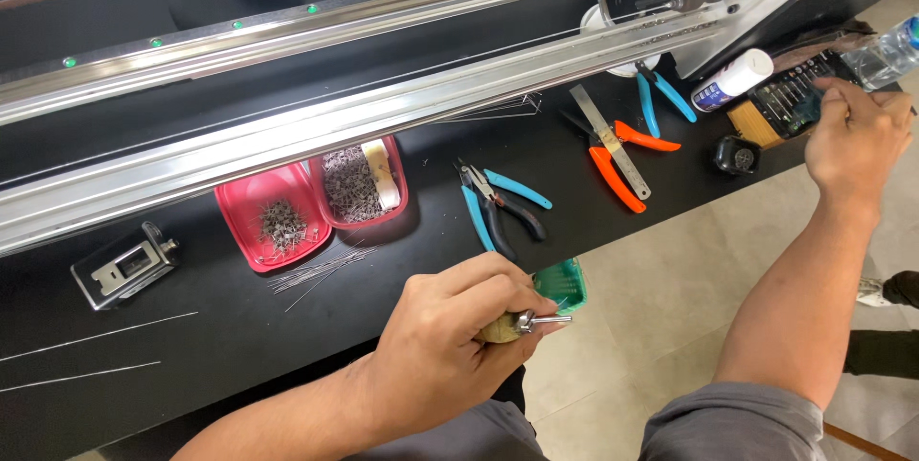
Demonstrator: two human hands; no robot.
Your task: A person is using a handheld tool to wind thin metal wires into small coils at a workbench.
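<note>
Your left hand [450,327] is curled tight around a small wooden-handled tool [522,324] with a metal chuck poking out toward the right — held over the near edge of the black table [191,346], just in front of a green basket [563,284]. Your right hand [855,140] is far off at the right end, fingers bent down onto a case of driver bits [790,97]; whether it grips one, you can't tell. Blue-handled pliers [503,202] lie between the hands.

Bright, even light; rail glare
</note>
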